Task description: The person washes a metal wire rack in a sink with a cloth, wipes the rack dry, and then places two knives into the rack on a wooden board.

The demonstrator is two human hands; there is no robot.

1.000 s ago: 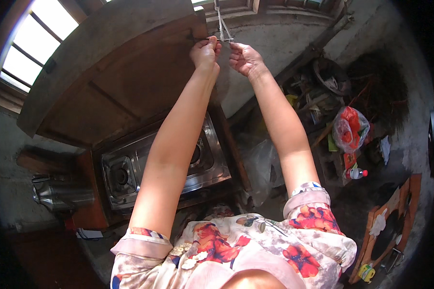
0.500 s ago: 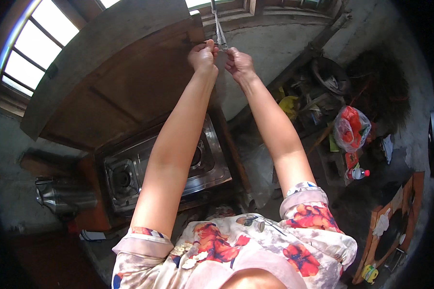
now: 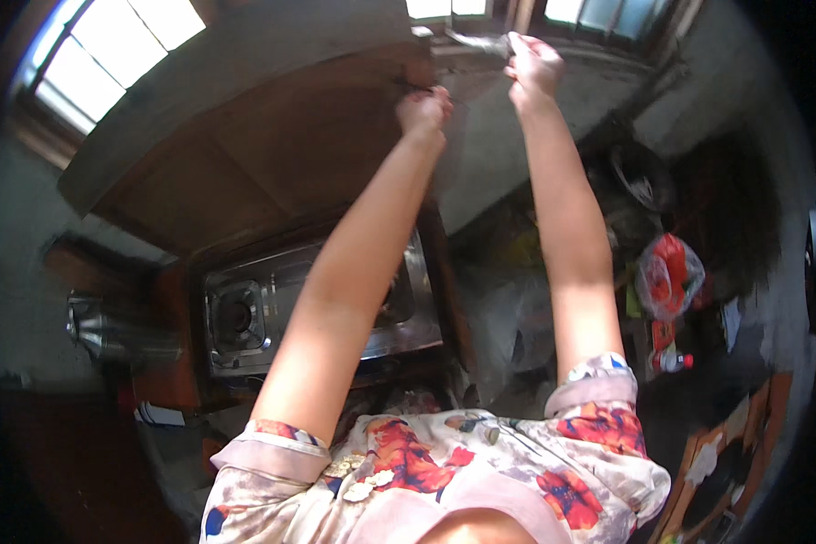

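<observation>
Both my arms reach up and forward to the far edge of the view. My right hand (image 3: 537,68) is closed, pinching the end of a pale, thin strip (image 3: 480,41), perhaps cloth or cord, that stretches left toward the window. Lower and to the left, my left hand (image 3: 424,111) is closed beside the right end of a brown wooden panel (image 3: 245,172). Something thin and dark shows by its fingertips, too blurred to name. A gap of bare wall lies between the two hands.
Below the panel sits a steel two-burner gas stove (image 3: 335,317). A shiny metal vessel (image 3: 109,326) stands at left. On the right are a plastic bag with red contents (image 3: 671,276), a red-capped bottle (image 3: 673,362) and a wooden frame (image 3: 743,453). Barred windows (image 3: 122,59) line the back.
My hands, close together before at the hanging pale strip, are now apart. The right has moved up and right, drawing the strip sideways. The view has shifted a little.
</observation>
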